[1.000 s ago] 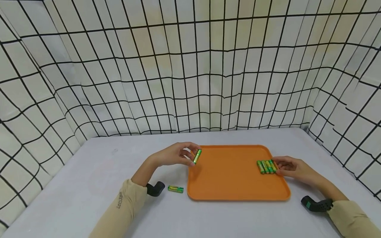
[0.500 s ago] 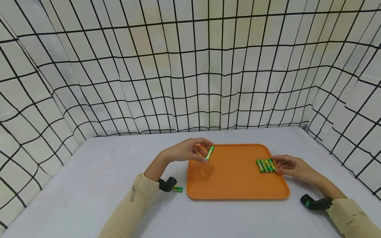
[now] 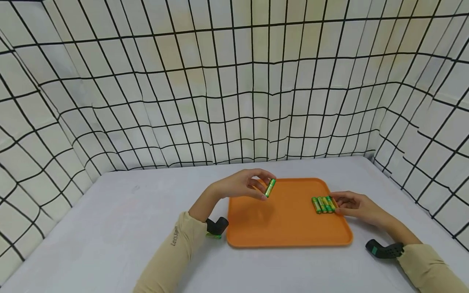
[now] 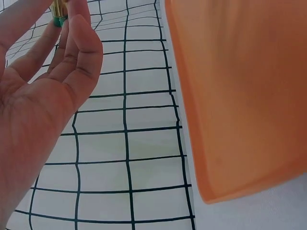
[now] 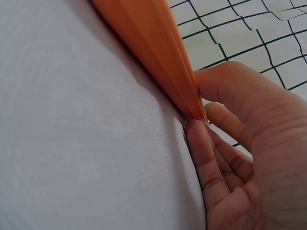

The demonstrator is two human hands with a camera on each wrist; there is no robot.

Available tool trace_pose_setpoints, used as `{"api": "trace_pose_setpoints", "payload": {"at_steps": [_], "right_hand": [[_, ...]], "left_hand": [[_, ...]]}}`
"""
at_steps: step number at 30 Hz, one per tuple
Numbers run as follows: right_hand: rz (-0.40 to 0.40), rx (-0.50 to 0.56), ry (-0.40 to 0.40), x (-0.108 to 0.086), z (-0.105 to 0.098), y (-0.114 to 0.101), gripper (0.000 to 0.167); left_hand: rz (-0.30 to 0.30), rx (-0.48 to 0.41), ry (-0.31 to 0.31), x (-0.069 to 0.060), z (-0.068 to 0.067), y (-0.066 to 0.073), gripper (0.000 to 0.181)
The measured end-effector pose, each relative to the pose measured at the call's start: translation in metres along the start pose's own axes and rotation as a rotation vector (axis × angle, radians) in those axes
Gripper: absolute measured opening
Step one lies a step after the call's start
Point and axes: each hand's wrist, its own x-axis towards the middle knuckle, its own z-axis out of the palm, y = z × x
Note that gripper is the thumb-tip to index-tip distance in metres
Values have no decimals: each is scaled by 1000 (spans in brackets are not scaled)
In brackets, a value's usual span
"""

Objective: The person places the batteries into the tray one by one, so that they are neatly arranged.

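My left hand (image 3: 246,184) pinches a green-and-gold battery (image 3: 270,188) by its ends, tilted and raised above the orange tray (image 3: 289,234). The left wrist view catches only the battery's lower end (image 4: 58,14) between the fingers. At the tray's right side, several matching batteries (image 3: 322,204) lie side by side in a row. Beside them my right hand (image 3: 357,206) holds the tray's edge, its fingers curled at the rim. The right wrist view shows the thumb and fingers against this edge (image 5: 163,52); the batteries are hidden there.
Another battery (image 3: 213,235) lies on the white table (image 3: 146,203) left of the tray, mostly covered by the left wrist's black camera mount (image 3: 218,226). A second mount (image 3: 384,249) sits at the right wrist. White walls with a black grid (image 3: 234,81) enclose the table.
The left hand has carried its battery rightward, from the tray's left edge to over the tray. Its wrist mount now covers most of the loose battery. The right hand stays at the tray's edge.
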Motion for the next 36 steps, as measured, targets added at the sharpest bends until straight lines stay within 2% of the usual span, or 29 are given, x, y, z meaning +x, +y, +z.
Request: {"api": "trace_pose_setpoints", "payload": {"at_steps": [9,12,16,27,36], "right_hand": [[22,9,-7,1,0,1,47],[8,17,-15,3,1,2,47],[35,29,-18,5,2,3,49],[47,24,-20,6,-2,1,49],[59,25,-11,4,-1,4,49]], "left_hand": [[34,-17,-32,16,13,-3,54],[29,-33,-47,22,19,-5,53],[15,-50,-55,29,27,-5,53],[28,-1,-97,52,44,-3,53],[12,-36,-91,70,59,-3,53]]}}
